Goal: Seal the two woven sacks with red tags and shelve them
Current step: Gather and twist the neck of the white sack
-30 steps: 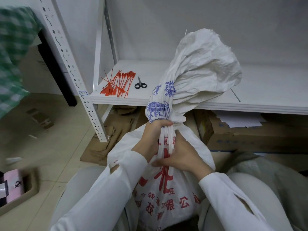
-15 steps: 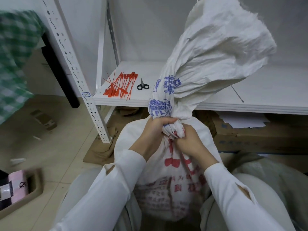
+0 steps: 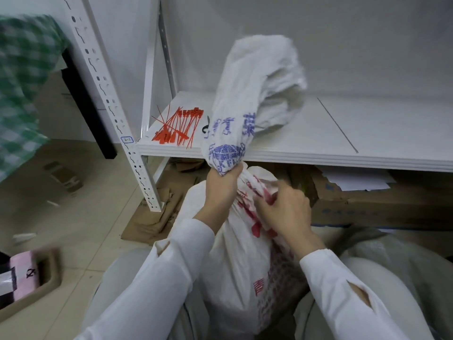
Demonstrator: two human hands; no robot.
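A white woven sack (image 3: 235, 261) with red and blue print stands between my knees in front of the shelf. My left hand (image 3: 221, 186) grips its gathered neck, and the loose top of the sack flops up and to the right above my fist. My right hand (image 3: 282, 207) pinches the bunched fabric just below the neck. A pile of red tags (image 3: 177, 128) lies on the left end of the white shelf board (image 3: 318, 141). Another pale sack (image 3: 402, 261) lies low at the right, partly hidden by my right arm.
Black scissors (image 3: 205, 128) lie beside the red tags, mostly hidden behind the sack top. Cardboard boxes (image 3: 382, 207) sit under the shelf. A perforated white upright (image 3: 115, 111) stands at the left. A tray with a pink item (image 3: 27, 278) rests on the floor, lower left.
The sack's loose top has dropped lower and turned. My right hand slid from the neck beside my left fist to the bunched fabric just below and to the right.
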